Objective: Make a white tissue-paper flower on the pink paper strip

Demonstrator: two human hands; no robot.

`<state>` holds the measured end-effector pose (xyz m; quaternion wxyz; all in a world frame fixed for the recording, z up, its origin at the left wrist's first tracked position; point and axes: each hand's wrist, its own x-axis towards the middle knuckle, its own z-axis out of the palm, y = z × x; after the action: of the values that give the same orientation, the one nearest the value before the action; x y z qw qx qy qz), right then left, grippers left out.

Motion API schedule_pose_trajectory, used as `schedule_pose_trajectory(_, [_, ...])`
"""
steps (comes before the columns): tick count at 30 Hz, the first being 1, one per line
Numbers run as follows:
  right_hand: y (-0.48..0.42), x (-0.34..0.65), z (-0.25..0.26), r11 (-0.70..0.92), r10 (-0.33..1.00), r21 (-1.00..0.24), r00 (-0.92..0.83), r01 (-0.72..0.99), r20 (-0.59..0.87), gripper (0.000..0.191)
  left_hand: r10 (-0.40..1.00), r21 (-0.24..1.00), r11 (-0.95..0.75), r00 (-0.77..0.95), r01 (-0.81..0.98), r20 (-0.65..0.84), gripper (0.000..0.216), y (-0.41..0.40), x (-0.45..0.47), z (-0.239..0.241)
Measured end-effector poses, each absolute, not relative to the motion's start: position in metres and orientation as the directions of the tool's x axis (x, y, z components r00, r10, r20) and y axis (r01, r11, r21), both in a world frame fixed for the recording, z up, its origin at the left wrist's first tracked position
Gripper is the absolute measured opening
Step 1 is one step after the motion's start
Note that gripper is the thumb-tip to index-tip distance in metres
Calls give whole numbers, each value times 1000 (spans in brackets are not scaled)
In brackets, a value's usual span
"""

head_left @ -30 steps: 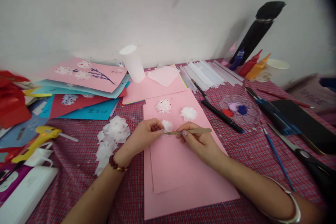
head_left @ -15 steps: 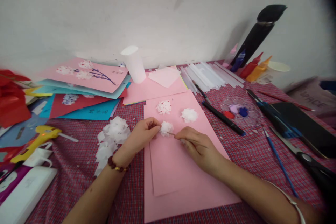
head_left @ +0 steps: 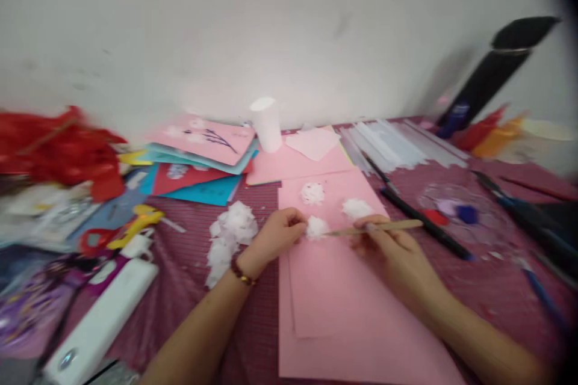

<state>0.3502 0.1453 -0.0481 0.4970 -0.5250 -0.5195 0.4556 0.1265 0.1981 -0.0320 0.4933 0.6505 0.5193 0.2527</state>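
Observation:
A tuft of crumpled white paper [head_left: 316, 227] lies on the pink paper [head_left: 334, 301] in front of me. At its left edge are the closed thumb and fingers of my left hand [head_left: 282, 231]. My right hand [head_left: 391, 246] grips a thin wooden stick [head_left: 400, 225] that tapers toward the tuft; its tip points at the tuft's right side. A second white tuft with red specks [head_left: 312, 193] sits behind, and a plain white one [head_left: 356, 209] is just beyond my right fingers. Left of my left hand is a heap of white paper scraps [head_left: 232, 231].
On the right are a black marker [head_left: 428, 225], a clear palette with paint [head_left: 478, 219] and white glue sticks [head_left: 392, 141]. Finished cards [head_left: 212, 141] and a white paper cup [head_left: 267, 126] stand behind. A yellow glue gun [head_left: 139, 225] and a white power strip [head_left: 108, 322] lie left.
The view has swung left, so everything sits further right. My right hand has drawn back from the tuft, and more of the wooden stick shows. My left hand stays at the tuft.

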Motion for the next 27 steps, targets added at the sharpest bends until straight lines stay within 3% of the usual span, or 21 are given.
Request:
schedule_pose_trajectory(4, [156, 350, -57, -62, 997, -992, 48, -106, -68, 28, 938, 876, -70, 329, 478, -105, 17, 178, 123, 23])
schedule_pose_trajectory(6, [157, 347, -54, -84, 996, -986, 26, -147, -89, 28, 952, 805, -159, 305, 571, -28, 16, 166, 106, 52])
schedule_pose_trajectory(9, [155, 343, -47, -97, 995, -982, -5, -165, -97, 27, 977, 787, -131, 215, 603, -2, 10, 158, 54, 71])
schedule_pose_trajectory(12, [155, 340, -42, -85, 996, -986, -18, -146, -84, 29, 996, 760, 4, 64, 650, -60, 20, 168, -10, 57])
schedule_pose_trajectory(17, [155, 338, -39, -53, 998, -993, -21, -106, -51, 30, 988, 697, -7, 111, 717, -105, 35, 184, -64, 22])
schedule_pose_trajectory(23, [155, 338, -38, -38, 999, -995, -1, -95, -39, 33, 987, 720, 12, 108, 694, -121, 13, 186, -62, 9])
schedule_pose_trajectory(27, [155, 337, -36, -22, 1000, -992, -8, -121, -22, 33, 989, 778, 55, 74, 625, -129, 15, 181, -62, 15])
